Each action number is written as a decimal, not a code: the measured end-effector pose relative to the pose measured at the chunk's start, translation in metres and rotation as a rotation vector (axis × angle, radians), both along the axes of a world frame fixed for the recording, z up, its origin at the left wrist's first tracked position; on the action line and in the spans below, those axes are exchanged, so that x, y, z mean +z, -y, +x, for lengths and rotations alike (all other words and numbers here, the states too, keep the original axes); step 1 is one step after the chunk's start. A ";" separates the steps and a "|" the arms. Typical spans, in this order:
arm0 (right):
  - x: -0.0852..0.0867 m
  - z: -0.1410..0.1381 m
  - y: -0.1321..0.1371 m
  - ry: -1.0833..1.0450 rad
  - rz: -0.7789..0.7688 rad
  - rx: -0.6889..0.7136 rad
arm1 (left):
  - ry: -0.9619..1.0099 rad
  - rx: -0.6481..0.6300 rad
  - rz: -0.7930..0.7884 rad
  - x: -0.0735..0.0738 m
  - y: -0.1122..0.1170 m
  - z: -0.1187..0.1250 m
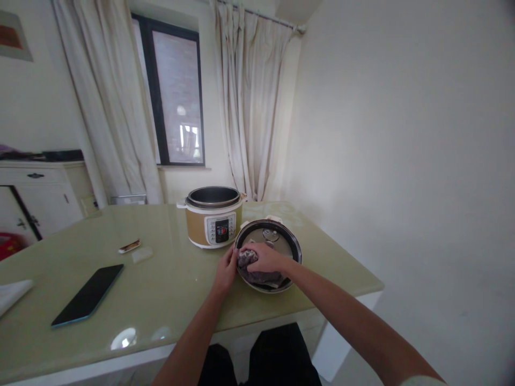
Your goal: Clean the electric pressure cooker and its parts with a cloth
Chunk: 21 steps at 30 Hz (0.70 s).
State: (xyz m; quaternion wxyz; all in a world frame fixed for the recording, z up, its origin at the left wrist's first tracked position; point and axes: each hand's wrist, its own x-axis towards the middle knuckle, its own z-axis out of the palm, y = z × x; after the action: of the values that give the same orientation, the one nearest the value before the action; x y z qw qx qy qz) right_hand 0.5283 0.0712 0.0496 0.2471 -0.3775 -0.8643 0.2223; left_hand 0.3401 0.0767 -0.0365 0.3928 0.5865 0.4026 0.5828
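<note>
A round metal cooker lid [277, 236] lies upside down on the glossy green table [169, 300], just right of an open gold and white pressure cooker [214, 215]. My right hand [265, 257] is closed on a dark grey cloth [259, 274] and presses it onto the lid's inner face. My left hand [226, 269] rests against the lid's left rim, fingers curled on the edge.
A black phone [88, 295] lies face up at the table's left. A small white and brown object [129, 246] and a clear wrapper [142, 254] lie beyond it. White paper [12, 294] sits at the far left edge. A white cabinet [40, 193], a curtained window and a wall surround the table.
</note>
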 end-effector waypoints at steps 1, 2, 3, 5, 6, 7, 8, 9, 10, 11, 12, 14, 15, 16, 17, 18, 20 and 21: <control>-0.001 -0.001 0.000 0.007 0.002 0.001 | -0.012 0.001 0.012 0.000 -0.001 0.000; -0.002 -0.002 0.001 0.018 0.007 0.005 | -0.026 -0.003 0.019 0.000 -0.001 -0.001; -0.002 -0.003 0.001 0.034 0.015 0.015 | -0.044 -0.005 0.024 -0.001 -0.002 -0.002; -0.002 -0.003 0.004 0.074 0.022 0.052 | -0.083 0.015 0.034 -0.003 -0.003 -0.002; -0.002 -0.002 0.006 0.100 0.022 0.077 | -0.101 0.036 0.037 -0.004 -0.004 -0.002; -0.001 -0.001 0.008 0.128 0.020 0.105 | -0.116 0.061 0.039 -0.005 -0.005 -0.002; -0.001 0.002 0.010 0.156 0.016 0.134 | -0.125 0.084 0.040 -0.006 -0.005 -0.002; 0.000 0.004 0.013 0.187 0.012 0.162 | -0.132 0.100 0.044 -0.007 -0.006 -0.001; 0.002 0.008 0.016 0.221 0.006 0.187 | -0.139 0.108 0.050 -0.008 -0.006 0.000; 0.004 0.012 0.019 0.260 -0.002 0.209 | -0.146 0.114 0.057 -0.008 -0.007 0.001; 0.007 0.016 0.023 0.304 -0.011 0.228 | -0.154 0.118 0.063 -0.008 -0.007 0.001; 0.015 0.023 0.031 0.419 -0.029 0.263 | -0.171 0.125 0.070 -0.008 -0.006 0.003; 0.020 0.026 0.035 0.491 -0.032 0.274 | -0.179 0.130 0.070 -0.008 -0.006 0.004; 0.025 0.028 0.039 0.571 -0.030 0.274 | -0.186 0.135 0.071 -0.008 -0.005 0.004; 0.030 0.030 0.043 0.653 -0.024 0.259 | -0.193 0.135 0.074 -0.009 -0.005 0.004; 0.035 0.030 0.047 0.733 -0.017 0.230 | -0.199 0.132 0.077 -0.009 -0.005 0.004; 0.043 0.031 0.052 0.878 -0.003 0.162 | -0.212 0.124 0.084 -0.010 -0.006 0.004; 0.045 0.031 0.054 0.938 0.005 0.130 | -0.217 0.119 0.087 -0.011 -0.007 0.003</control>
State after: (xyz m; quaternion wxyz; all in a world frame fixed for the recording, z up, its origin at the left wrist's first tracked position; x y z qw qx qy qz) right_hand 0.5591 0.0175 0.0946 -0.1836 -0.3816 -0.9050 0.0408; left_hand 0.3435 0.0833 -0.0480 0.2855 0.6377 0.4512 0.5552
